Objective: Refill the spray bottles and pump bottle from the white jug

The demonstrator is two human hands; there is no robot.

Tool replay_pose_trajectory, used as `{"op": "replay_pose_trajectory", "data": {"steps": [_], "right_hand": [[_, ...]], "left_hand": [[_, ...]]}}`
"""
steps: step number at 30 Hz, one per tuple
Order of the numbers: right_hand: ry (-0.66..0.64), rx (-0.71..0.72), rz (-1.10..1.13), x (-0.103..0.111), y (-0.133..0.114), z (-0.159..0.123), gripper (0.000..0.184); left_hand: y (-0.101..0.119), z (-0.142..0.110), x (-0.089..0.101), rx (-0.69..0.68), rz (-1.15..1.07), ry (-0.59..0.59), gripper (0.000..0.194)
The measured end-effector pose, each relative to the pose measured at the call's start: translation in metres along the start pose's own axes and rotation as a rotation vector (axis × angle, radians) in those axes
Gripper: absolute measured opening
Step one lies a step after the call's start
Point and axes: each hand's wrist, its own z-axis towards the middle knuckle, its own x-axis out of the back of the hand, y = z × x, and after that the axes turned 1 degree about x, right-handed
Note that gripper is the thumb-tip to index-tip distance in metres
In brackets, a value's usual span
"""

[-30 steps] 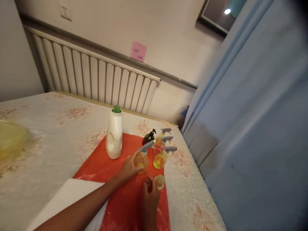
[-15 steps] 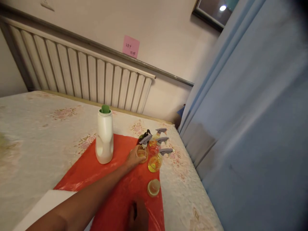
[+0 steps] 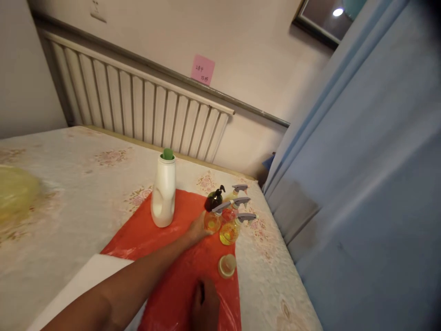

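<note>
My left hand (image 3: 200, 229) is closed around a clear spray bottle (image 3: 212, 222) with orange-tinted liquid and a grey trigger head, upright on a red plastic sheet. Just right of it stands a spray bottle with yellow liquid (image 3: 229, 233). Behind are further grey-headed spray bottles, partly hidden, and a dark pump bottle (image 3: 214, 200). Nearer to me, a small cup-like pale cap (image 3: 227, 265) rests by the sheet's right edge. My right hand (image 3: 206, 301), in shadow, is curled low over the red sheet (image 3: 172, 280); a narrow dark shape shows at its fingers, too dim to name.
A tall white jug (image 3: 163, 197) with a green piece in its mouth stands left on the sheet. White paper (image 3: 93, 280) lies front left, a yellow plastic bag (image 3: 17, 195) far left. A blue curtain (image 3: 351, 197) hangs right; a radiator (image 3: 138, 105) lines the back wall.
The view has swung left, so everything appears farther right and the yellow bag shows. In my left hand the spray bottle's trigger head has turned and now points away from the pump bottle.
</note>
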Motion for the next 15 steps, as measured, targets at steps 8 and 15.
{"op": "replay_pose_trajectory", "data": {"steps": [8,15], "right_hand": [[-0.068,0.027,-0.035,0.004,0.001,0.002,0.029],[-0.085,0.037,-0.017,0.009,-0.008,0.004,0.032]], "left_hand": [[0.008,-0.126,0.086,0.061,0.225,0.093,0.026],[-0.011,-0.224,0.18,0.005,0.654,0.18,0.014]]}}
